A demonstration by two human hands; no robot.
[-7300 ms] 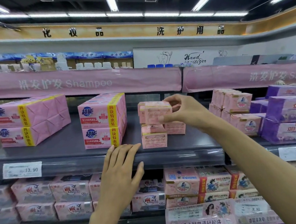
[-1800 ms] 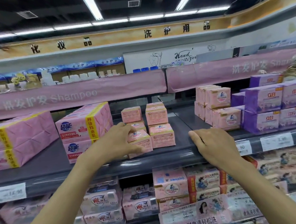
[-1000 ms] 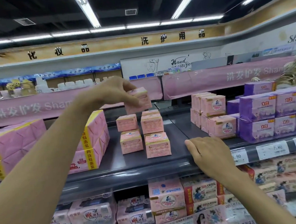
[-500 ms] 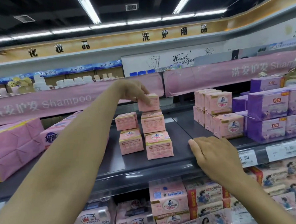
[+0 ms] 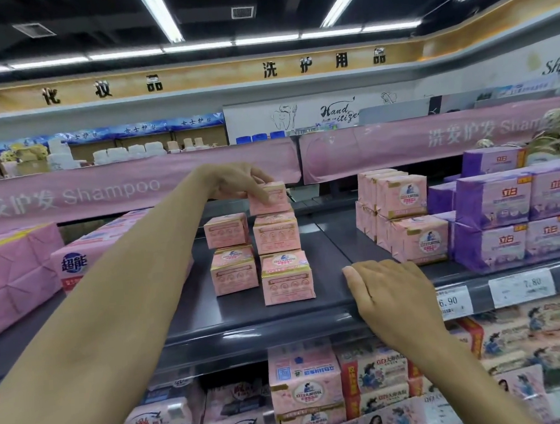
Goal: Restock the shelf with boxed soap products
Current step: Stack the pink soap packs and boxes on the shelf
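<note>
Head: left hand (image 5: pixel 237 181) grips soap box (image 5: pixel 271 201), right hand (image 5: pixel 388 290) flat on shelf (image 5: pixel 246 325).

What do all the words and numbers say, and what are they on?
"洗发护发 Shampoo": pink banner.
"化妆品", "洗护用品": yellow wall band.
"Hand", next word cut off: white sign.
"超能": pink pack.
"立白": purple boxes.
"6.90": price tag.
"7.80": second price tag.
Small print on the soap box in the left hand: too blurred to read.

Pink banner (image 5: pixel 133 191), white price tag (image 5: pixel 522 287)
</note>
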